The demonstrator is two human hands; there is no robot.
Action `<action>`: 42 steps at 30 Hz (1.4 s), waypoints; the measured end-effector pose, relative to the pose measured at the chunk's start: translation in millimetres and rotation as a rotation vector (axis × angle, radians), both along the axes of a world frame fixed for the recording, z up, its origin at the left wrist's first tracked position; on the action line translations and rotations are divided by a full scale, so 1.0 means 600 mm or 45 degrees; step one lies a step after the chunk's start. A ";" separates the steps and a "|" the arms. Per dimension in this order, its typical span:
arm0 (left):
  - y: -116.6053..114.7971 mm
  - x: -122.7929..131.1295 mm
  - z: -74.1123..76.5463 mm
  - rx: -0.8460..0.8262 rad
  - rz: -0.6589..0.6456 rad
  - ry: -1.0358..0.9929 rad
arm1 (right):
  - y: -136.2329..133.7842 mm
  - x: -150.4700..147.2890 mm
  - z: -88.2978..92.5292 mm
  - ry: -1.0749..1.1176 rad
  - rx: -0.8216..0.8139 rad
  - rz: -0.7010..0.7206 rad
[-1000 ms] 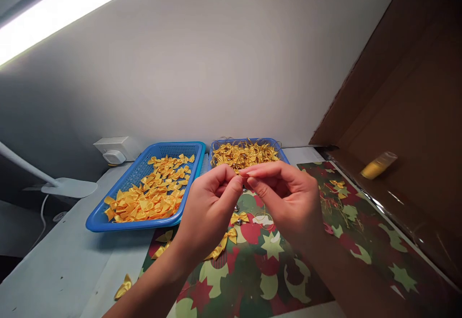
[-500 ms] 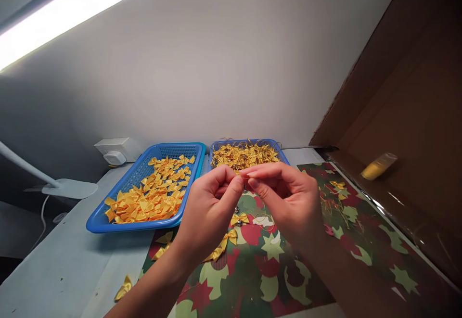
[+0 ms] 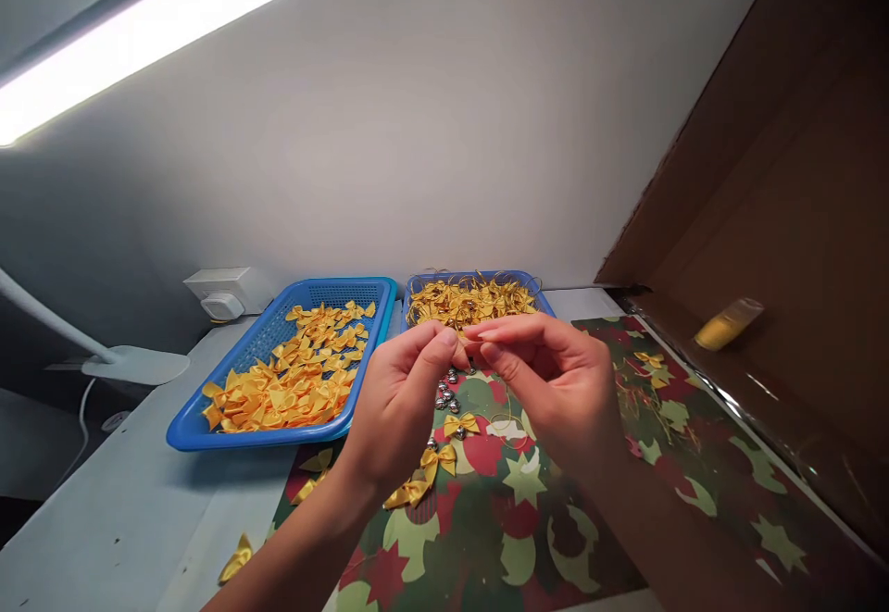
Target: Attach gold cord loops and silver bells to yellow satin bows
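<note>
Your left hand point(image 3: 397, 401) and right hand point(image 3: 566, 385) are pinched nearly closed, seemingly on one thin gold cord point(image 3: 509, 405), its span running nine to three o'clock between fingertips. Its loop hangs toward five o'clock, nearer your right; a yellow bow point(image 3: 455, 423) lies at six.

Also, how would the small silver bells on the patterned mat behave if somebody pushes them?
The silver bells would probably roll, since they look rounded. They may be slippery, given their shiny surface. They are probably light too, being tiny beside the left hand.
</note>
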State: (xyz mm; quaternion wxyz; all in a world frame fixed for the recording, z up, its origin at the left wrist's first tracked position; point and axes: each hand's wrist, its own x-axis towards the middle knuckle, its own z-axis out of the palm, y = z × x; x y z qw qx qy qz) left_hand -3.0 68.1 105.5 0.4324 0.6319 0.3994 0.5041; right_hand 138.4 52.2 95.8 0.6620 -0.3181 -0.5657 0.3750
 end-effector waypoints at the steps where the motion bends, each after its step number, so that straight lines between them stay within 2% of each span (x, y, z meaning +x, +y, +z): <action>1: 0.001 0.000 0.000 -0.007 -0.007 -0.021 | 0.000 0.000 0.000 -0.004 -0.002 -0.002; 13: -0.004 0.002 0.001 -0.063 -0.007 0.036 | -0.002 0.002 0.003 -0.031 0.001 -0.017; 42: -0.001 0.000 -0.001 0.005 -0.017 0.072 | 0.000 0.002 -0.002 -0.012 0.077 -0.011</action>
